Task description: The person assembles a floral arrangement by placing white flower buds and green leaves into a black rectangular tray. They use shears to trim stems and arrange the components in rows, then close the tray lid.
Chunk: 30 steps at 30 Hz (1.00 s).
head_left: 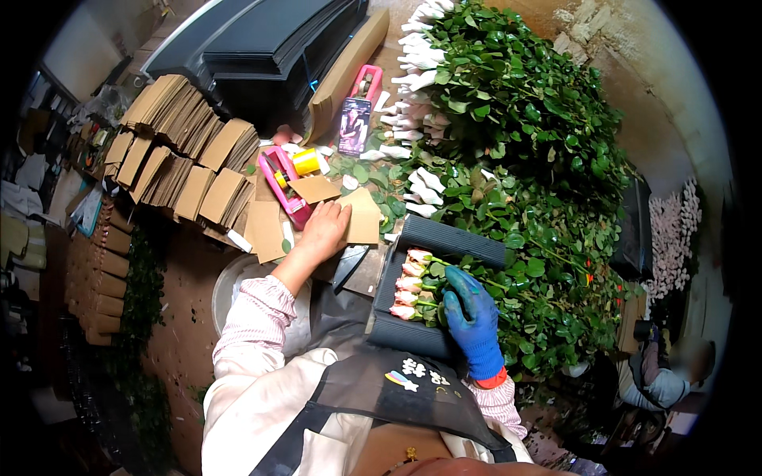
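My left hand [324, 230], bare, lies flat on a brown cardboard piece [359, 216] on the work table. My right hand [470, 309], in a blue glove, presses down on the stems of several pink roses [409, 284]. The rose heads lie in a row on a black corrugated sheet [444, 238] that curves up around them. Green leafy stems [540, 262] spread to the right of the glove.
Stacks of folded brown cardboard [182, 159] lie at the left. Black corrugated sheets [270, 47] are piled at the back. Two pink tape dispensers [282, 182] [367, 79], a yellow tape roll [305, 162] and a phone [354, 125] sit between. White-wrapped roses with foliage [476, 95] fill the right.
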Motion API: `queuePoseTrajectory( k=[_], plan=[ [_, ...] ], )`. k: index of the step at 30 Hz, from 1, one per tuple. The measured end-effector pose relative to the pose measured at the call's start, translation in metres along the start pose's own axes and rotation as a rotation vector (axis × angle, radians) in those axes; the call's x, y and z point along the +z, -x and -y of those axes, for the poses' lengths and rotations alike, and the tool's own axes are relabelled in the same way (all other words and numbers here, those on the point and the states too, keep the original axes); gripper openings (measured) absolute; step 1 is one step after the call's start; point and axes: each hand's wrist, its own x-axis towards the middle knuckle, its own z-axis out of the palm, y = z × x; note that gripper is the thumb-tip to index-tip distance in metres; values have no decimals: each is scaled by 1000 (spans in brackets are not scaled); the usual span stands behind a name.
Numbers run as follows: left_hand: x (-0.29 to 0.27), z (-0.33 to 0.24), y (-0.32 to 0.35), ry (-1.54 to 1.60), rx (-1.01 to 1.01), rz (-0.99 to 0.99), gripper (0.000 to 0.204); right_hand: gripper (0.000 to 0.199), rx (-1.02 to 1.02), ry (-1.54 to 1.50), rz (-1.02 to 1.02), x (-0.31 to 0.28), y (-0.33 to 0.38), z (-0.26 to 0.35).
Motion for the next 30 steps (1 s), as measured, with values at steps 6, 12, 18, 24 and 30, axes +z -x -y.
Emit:
queuePoseTrajectory(
  k=[6,12,18,24,30],
  plan=[
    [-98,-88,12,328,-302,-348,92,39,279,-230,54,-16,10,17],
    [-103,-198,58,841,89,-325,87,41,591,-683,102,-4,10,22],
    [-73,-139,69,831,-204,-218,24,35,860,-611,336,-42,-17,-17],
    [-77,-138,42,725,1,-159,23,34,842,-573,488,4,-27,-39],
    [-72,-168,-5,443,396,266,99,32,842,-307,544,17,-26,-54]
  ],
)
